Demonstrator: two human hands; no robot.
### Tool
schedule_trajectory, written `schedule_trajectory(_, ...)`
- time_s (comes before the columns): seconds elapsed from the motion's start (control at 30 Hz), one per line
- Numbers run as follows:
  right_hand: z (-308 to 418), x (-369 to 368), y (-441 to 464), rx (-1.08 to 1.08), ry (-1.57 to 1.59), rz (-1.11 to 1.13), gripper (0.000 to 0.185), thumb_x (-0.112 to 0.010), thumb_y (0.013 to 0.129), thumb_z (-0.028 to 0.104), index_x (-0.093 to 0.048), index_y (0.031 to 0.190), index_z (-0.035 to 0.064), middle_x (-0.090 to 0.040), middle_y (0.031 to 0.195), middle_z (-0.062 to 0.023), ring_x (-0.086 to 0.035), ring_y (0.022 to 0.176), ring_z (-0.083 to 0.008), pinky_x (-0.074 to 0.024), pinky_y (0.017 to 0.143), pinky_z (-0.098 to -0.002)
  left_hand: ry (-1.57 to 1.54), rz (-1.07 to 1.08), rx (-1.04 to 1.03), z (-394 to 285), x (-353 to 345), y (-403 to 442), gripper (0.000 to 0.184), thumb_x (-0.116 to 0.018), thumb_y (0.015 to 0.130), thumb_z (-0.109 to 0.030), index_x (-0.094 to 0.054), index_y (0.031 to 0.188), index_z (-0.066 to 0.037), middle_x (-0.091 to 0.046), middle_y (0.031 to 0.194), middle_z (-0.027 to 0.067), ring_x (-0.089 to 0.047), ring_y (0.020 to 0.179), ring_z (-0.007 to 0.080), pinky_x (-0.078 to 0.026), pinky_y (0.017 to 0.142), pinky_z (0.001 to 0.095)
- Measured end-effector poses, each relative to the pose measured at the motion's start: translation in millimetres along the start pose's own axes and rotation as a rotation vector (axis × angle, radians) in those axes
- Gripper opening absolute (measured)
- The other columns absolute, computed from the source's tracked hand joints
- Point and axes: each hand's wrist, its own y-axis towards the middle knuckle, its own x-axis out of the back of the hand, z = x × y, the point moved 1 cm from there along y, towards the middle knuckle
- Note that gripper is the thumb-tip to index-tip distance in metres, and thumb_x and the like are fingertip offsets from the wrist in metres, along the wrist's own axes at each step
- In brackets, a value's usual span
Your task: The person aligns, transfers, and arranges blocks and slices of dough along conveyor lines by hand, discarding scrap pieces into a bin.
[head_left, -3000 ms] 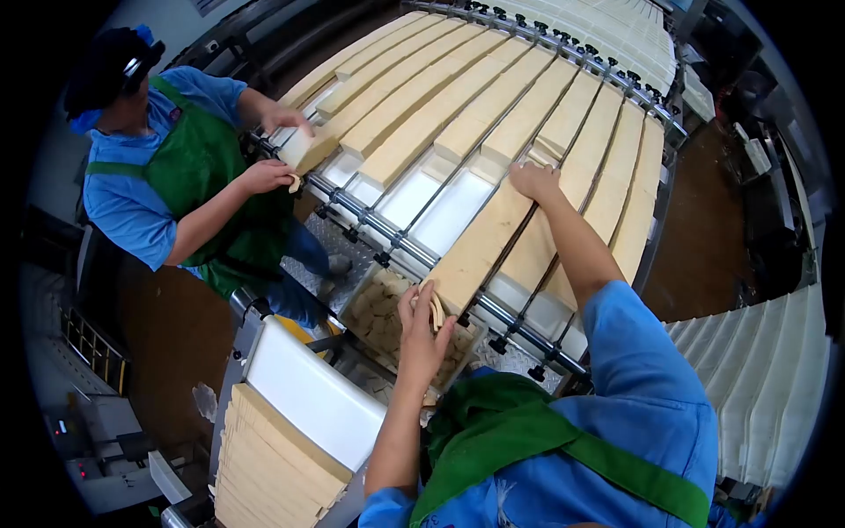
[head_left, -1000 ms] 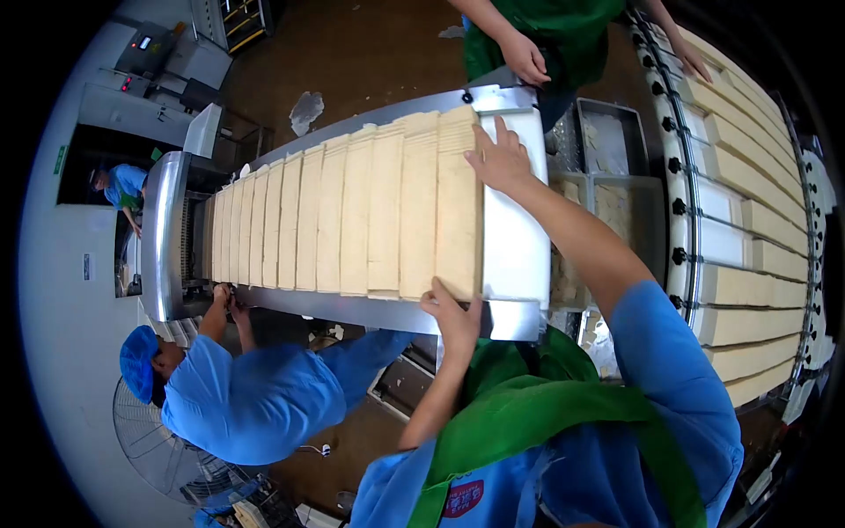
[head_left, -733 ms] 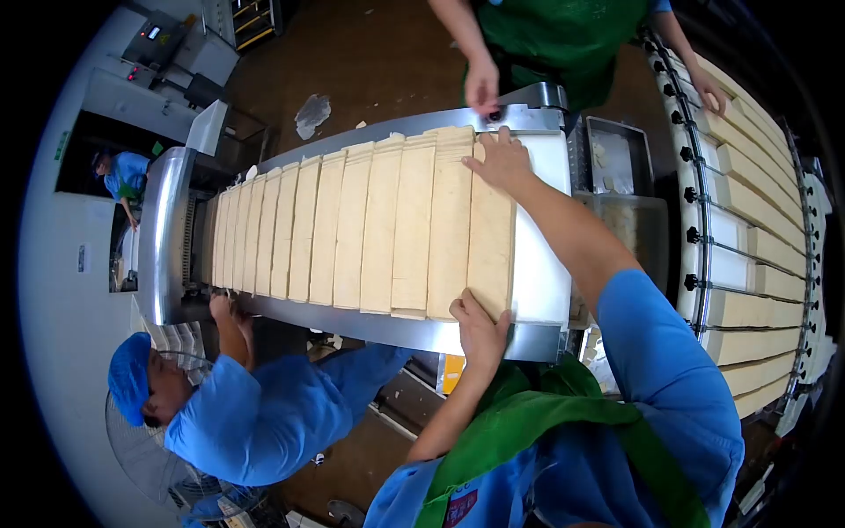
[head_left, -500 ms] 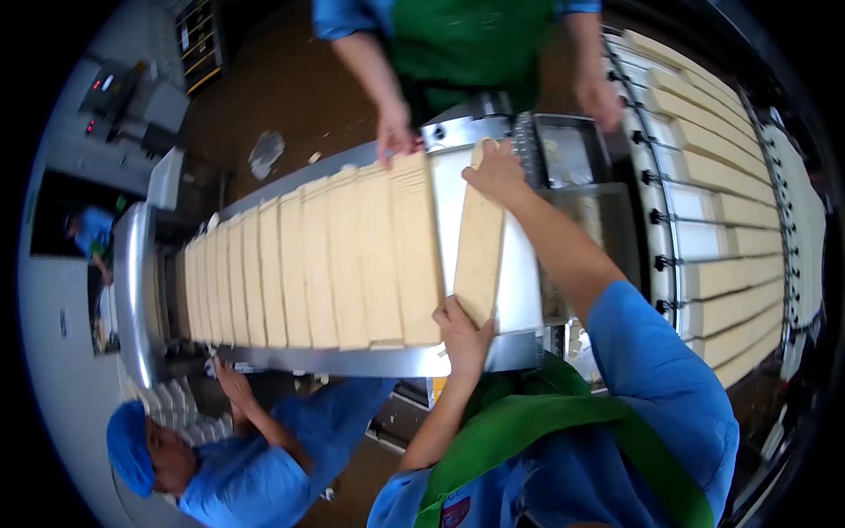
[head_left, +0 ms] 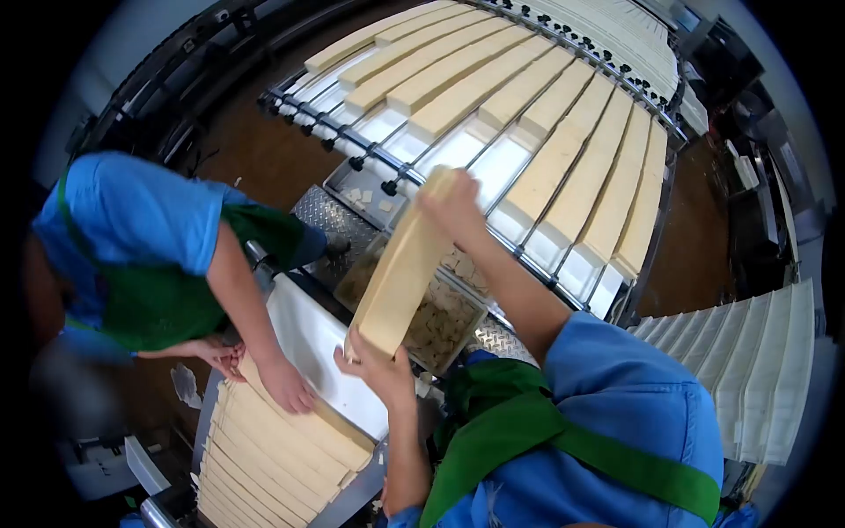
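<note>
A long cream-coloured block (head_left: pixel 400 273), apparently layered like stacked thin sheets, is held up and tilted between my two hands. My left hand (head_left: pixel 380 370) is closed around its near lower end. Its far upper end is gripped by my right hand (head_left: pixel 451 209), close to the edge of a rack (head_left: pixel 493 198). Below the block is a bin (head_left: pixel 444 330) of broken pale pieces. More blocks (head_left: pixel 290 431) lie side by side on the conveyor at lower left, beside its white surface (head_left: pixel 308 334).
Similar blocks (head_left: pixel 546 92) lie in rows on the rack, separated by metal rods with black knobs. A co-worker's hand (head_left: pixel 286 383) presses on the conveyor blocks. A tray of scraps (head_left: pixel 365 192) sits beyond the bin. White ribbed panels (head_left: pixel 739 370) stand at right.
I have turned right toward the rack. The block has been lifted off the conveyor's white surface and is in the air over the bin, still in both hands. The co-worker's hands are on the conveyor blocks.
</note>
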Motion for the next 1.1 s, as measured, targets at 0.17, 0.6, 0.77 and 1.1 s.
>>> schedule_trajectory(0.17, -62.5, 87.7, 110.0, -0.167, -0.626, -0.043, 0.069, -0.039, 0.087, 0.053, -0.051, 0.125, -0.0026, -0.051, 0.129, -0.0208, -0.042, 0.122, -0.0397, -0.0316, 0.101, -0.0491, -0.059, 0.111, -0.399, -62.4, -51.7, 48.7, 0.074, -0.071, 0.074, -0.003, -0.036, 0.139, -0.01, -0.032, 0.139, 0.0185, -0.043, 0.121, 0.033, -0.039, 0.1, 0.0395)
schedule_trajectory(0.6, -95.5, 120.5, 211.9, -0.141, -0.634, 0.092, 0.056, -0.035, 0.089, 0.033, -0.048, 0.129, -0.0049, -0.034, 0.145, -0.0225, -0.03, 0.133, -0.0408, -0.0156, 0.108, -0.051, -0.143, 0.417, -0.336, -81.7, -123.6, 92.7, 0.069, -0.072, 0.077, -0.003, -0.04, 0.138, -0.009, -0.037, 0.133, 0.0131, -0.049, 0.112, 0.0247, -0.045, 0.092, 0.0324)
schedule_trajectory(0.77, -79.5, 115.0, 186.5, 0.046, -0.663, -0.002, 0.06, -0.042, 0.088, 0.033, -0.04, 0.134, -0.0049, -0.028, 0.147, -0.0228, -0.024, 0.136, -0.0392, -0.0159, 0.109, -0.0541, -0.081, 0.449, -0.472, -94.3, -176.7, 100.3, 0.061, -0.063, 0.081, -0.001, -0.039, 0.137, -0.005, -0.037, 0.137, 0.0183, -0.042, 0.125, 0.0312, -0.036, 0.103, 0.035)
schedule_trajectory(1.1, -76.7, 41.6, 45.4, 0.441, -0.632, 0.159, 0.079, -0.058, 0.084, 0.042, -0.03, 0.136, -0.0109, -0.03, 0.141, -0.032, -0.026, 0.133, -0.0444, -0.0197, 0.108, -0.0552, 0.086, 0.07, -0.305, -93.3, -146.7, 58.6, 0.066, -0.052, 0.081, 0.0, -0.028, 0.142, -0.004, -0.016, 0.146, 0.0308, -0.02, 0.136, 0.0433, -0.019, 0.111, 0.0428)
